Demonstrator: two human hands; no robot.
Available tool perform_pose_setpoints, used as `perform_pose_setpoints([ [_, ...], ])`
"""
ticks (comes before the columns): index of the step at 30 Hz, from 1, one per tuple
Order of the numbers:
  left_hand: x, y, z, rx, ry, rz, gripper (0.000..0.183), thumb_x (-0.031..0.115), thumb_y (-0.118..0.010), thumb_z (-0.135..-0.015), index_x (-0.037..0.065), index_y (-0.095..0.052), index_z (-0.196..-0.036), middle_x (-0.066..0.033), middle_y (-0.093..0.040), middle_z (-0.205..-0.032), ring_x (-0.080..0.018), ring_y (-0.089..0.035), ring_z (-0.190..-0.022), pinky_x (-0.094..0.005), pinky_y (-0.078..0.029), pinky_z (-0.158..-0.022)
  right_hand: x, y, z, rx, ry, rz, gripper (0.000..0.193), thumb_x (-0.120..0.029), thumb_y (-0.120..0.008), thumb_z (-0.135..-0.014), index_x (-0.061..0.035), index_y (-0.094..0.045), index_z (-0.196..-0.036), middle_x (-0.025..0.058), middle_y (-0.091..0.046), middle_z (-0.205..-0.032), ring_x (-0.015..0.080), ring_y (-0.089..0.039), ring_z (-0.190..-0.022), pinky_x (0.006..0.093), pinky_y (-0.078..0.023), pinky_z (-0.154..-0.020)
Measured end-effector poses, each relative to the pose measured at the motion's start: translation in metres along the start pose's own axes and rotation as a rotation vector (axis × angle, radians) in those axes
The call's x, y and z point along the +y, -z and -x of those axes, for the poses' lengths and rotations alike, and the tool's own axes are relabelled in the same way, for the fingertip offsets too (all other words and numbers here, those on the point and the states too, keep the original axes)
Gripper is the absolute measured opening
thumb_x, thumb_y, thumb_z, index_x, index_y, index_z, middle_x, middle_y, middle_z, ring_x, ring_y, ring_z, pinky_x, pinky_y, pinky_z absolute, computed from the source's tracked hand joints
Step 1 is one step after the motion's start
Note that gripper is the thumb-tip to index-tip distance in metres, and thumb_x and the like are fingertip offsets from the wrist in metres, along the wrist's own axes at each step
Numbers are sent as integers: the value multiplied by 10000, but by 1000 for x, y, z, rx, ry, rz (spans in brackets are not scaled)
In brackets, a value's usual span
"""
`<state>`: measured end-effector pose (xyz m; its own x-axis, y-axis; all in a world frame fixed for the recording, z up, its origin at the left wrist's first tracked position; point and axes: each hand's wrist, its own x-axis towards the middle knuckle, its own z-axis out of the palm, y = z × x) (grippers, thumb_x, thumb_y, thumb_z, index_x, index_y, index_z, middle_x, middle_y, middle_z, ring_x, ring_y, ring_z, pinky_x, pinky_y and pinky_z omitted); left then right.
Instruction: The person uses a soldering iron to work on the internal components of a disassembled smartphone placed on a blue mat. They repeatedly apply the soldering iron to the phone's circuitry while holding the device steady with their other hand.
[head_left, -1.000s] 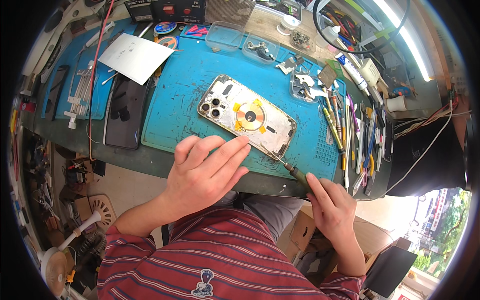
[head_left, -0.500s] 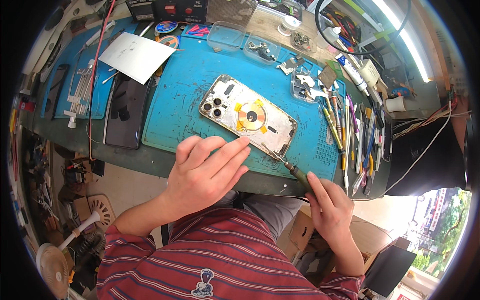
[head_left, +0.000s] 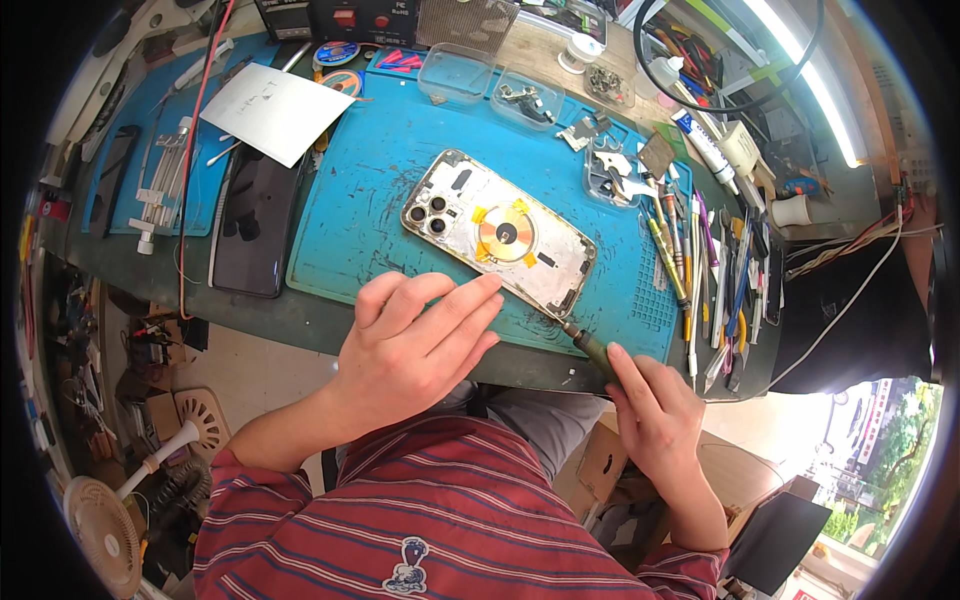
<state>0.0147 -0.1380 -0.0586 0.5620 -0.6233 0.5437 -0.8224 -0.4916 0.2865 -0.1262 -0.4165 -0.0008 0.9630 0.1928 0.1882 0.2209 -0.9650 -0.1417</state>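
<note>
While the bench (head_left: 540, 366) carries a blue mat (head_left: 365, 185), the left hand (head_left: 405, 340) is half spread above its near edge, thumb apart, with nothing in its grip that shows; the right hand (head_left: 660, 405) is closed round a green handle (head_left: 606, 367); the phone (head_left: 495, 230) lies slanted on the mat, lens end to the upper left, the left fingertips at its near edge; the tool (head_left: 588, 346) on that handle has its tip at the phone's near right corner, though I cannot tell whether they touch; a copper coil (head_left: 507, 216) sits mid-back; three lenses (head_left: 436, 212) cluster at one corner.
</note>
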Motion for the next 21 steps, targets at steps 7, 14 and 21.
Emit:
perform_pose_setpoints([
  [7, 1, 0, -1, 27, 7, -4, 323, 168, -823, -880, 78, -801, -1189, 19, -754, -1349, -178, -613, -1098, -389, -384, -989, -1, -1, -1, 18, -6, -2, 660, -42, -848, -812, -150, -714, -1449, 54, -678, -1064, 222, -602, -724, 359, -516, -626],
  [14, 0, -1, 1, 58, -1, 13, 300, 131, -827, -864, 68, -802, -1155, 11, -764, -1303, -184, -624, -1080, -393, -396, -975, -8, 4, -6, -37, -24, -36, 654, 29, -838, -808, -93, -706, -1437, 111, -703, -1062, 289, -670, -802, 396, -549, -696],
  [21, 0, -2, 1, 68, 2, 11, 292, 126, -826, -861, 66, -802, -1145, 10, -765, -1292, -185, -623, -1077, -391, -399, -972, -11, 2, -10, -37, -22, -33, 643, 10, -836, -819, -95, -704, -1440, 109, -698, -1064, 288, -668, -802, 396, -545, -694],
])
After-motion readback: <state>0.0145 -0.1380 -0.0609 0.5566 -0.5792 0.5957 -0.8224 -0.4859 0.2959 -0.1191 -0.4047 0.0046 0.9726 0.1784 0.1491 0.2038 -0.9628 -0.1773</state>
